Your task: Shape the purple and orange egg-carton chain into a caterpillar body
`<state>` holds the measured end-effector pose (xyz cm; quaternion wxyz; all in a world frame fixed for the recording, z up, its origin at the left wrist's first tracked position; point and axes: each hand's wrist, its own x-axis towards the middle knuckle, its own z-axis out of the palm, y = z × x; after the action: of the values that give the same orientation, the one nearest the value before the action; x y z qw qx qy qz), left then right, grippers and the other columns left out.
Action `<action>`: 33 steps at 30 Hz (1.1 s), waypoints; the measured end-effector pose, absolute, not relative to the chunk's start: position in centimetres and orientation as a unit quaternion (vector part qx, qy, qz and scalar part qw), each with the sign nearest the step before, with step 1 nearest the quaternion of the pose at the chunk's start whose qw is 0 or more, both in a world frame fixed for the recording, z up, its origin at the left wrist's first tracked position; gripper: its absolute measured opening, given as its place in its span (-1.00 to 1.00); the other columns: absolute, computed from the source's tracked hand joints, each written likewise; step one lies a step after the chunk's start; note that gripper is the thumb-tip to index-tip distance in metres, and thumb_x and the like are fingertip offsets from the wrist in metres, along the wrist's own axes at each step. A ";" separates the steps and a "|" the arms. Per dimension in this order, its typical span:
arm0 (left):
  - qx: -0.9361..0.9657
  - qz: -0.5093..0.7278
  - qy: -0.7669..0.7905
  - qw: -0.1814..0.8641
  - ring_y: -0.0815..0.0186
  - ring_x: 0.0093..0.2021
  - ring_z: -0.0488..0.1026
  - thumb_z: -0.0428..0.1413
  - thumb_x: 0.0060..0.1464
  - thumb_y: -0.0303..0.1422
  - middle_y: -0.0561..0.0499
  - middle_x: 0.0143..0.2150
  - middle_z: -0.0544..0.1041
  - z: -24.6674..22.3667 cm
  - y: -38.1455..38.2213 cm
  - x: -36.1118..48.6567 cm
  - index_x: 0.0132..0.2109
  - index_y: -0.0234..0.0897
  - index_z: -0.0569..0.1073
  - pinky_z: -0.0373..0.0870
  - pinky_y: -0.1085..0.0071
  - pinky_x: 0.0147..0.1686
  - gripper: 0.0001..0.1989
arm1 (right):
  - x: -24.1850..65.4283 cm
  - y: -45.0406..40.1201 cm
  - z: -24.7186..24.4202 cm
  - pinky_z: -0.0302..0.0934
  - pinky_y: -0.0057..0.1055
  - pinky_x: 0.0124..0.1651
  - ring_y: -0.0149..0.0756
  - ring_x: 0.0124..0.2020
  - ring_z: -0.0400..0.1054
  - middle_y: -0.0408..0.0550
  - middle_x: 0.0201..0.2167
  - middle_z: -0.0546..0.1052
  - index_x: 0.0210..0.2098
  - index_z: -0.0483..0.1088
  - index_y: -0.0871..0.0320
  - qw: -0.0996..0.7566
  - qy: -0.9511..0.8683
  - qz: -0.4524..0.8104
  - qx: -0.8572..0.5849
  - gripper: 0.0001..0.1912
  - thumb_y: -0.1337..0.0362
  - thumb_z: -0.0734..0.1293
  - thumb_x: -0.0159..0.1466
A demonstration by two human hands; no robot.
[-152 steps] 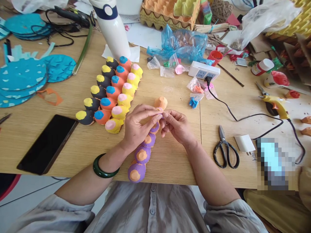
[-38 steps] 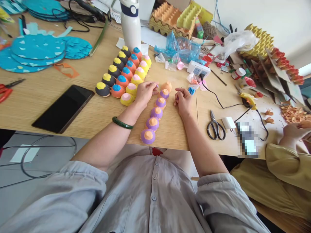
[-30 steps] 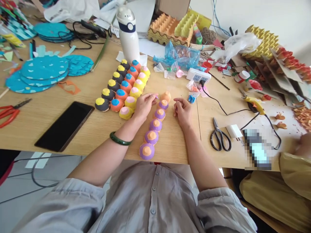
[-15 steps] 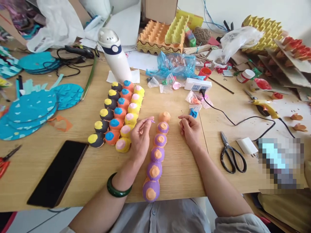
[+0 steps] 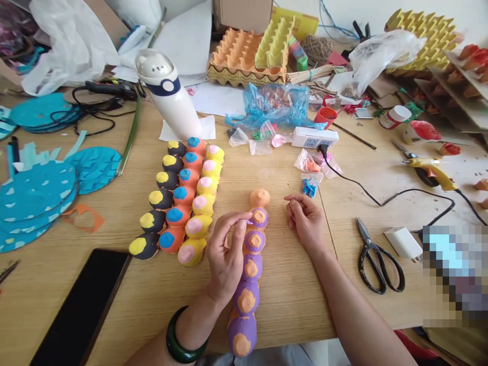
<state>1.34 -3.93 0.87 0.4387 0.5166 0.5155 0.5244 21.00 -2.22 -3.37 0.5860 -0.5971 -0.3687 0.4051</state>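
Note:
A chain of purple egg-carton cups with orange centres (image 5: pixel 247 300) runs up the table from the near edge and ends in a plain orange cup (image 5: pixel 260 198). My left hand (image 5: pixel 224 254), with a dark green bangle (image 5: pixel 184 338) on the wrist, lies over the chain's upper part. Its thumb and forefinger pinch a small lilac scrap (image 5: pixel 248 221). My right hand (image 5: pixel 305 219) rests beside the chain, fingers curled, holding nothing visible. To the left stand rows of black-and-yellow cups (image 5: pixel 160 199), orange-and-blue cups (image 5: pixel 178 215) and yellow-and-pink cups (image 5: pixel 198 226).
A white flask (image 5: pixel 168 94) stands on the wooden table (image 5: pixel 293 310) behind the rows. Further back are an egg tray (image 5: pixel 246 58), a blue plastic bag (image 5: pixel 272 107) and a power strip (image 5: pixel 314 137). Scissors (image 5: pixel 377 267), a glue gun (image 5: pixel 430 170) and a black phone (image 5: pixel 82 310) lie nearby.
The view has tilted down and closer, so everything looks larger. My left hand has moved over the chain with the lilac scrap, and my right hand has shifted slightly.

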 end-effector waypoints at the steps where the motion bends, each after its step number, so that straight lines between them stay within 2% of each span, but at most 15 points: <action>1: 0.516 0.522 0.517 0.440 0.00 0.08 0.59 0.17 0.46 -0.14 -0.02 -0.06 0.71 0.9 -4.0 1.3 -0.10 0.08 0.69 0.50 -0.13 0.20 -0.80 | 21.0 -2.3 -3.4 0.00 -0.48 -0.65 -0.47 -0.68 0.12 -0.29 -0.62 0.30 -0.21 0.58 0.10 0.588 -0.366 0.407 -0.596 -0.80 0.11 0.42 0.35; 8: 0.515 0.504 0.518 0.461 0.01 0.09 0.59 0.17 0.45 -0.13 0.01 -0.06 0.70 1.1 -4.7 1.6 -0.11 0.12 0.70 0.51 -0.07 0.17 -0.81 | 21.1 -2.5 -3.1 0.01 -0.46 -0.63 -0.46 -0.67 0.12 -0.29 -0.62 0.31 -0.21 0.58 0.09 0.583 -0.369 0.406 -0.599 -0.81 0.10 0.42 0.37; 16: 0.509 0.495 0.513 0.482 0.08 0.03 0.63 0.17 0.46 -0.13 0.04 -0.09 0.72 1.2 -4.8 1.4 -0.13 0.02 0.69 0.57 0.07 0.10 -0.78 | 21.9 -2.2 -3.1 0.03 -0.48 -0.64 -0.45 -0.65 0.12 -0.30 -0.63 0.31 -0.24 0.56 0.09 0.612 -0.349 0.380 -0.600 -0.81 0.10 0.44 0.32; 27: 0.492 0.506 0.468 0.532 -0.08 0.12 0.65 0.22 0.39 -0.02 -0.01 -0.01 0.75 2.5 -4.5 1.6 -0.12 0.12 0.72 0.57 -0.18 0.19 -0.79 | 22.6 -0.9 -2.9 0.05 -0.54 -0.65 -0.48 -0.62 0.04 -0.30 -0.61 0.28 -0.33 0.53 0.08 0.655 -0.325 0.395 -0.556 -0.76 0.06 0.50 0.17; 33: 0.482 0.502 0.449 0.561 -0.04 0.10 0.67 0.22 0.38 -0.03 -0.07 -0.04 0.76 2.2 -4.9 2.2 -0.14 -0.05 0.73 0.56 -0.14 0.22 -0.71 | 22.9 -0.3 -3.4 0.17 -0.52 -0.61 -0.48 -0.61 0.07 -0.30 -0.59 0.33 -0.32 0.50 0.08 0.672 -0.331 0.378 -0.545 -0.76 0.06 0.48 0.16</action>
<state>2.20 -4.85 2.21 0.5607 0.4822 0.4488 0.5017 22.93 -0.27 -3.39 0.6718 -0.5446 -0.3310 0.3776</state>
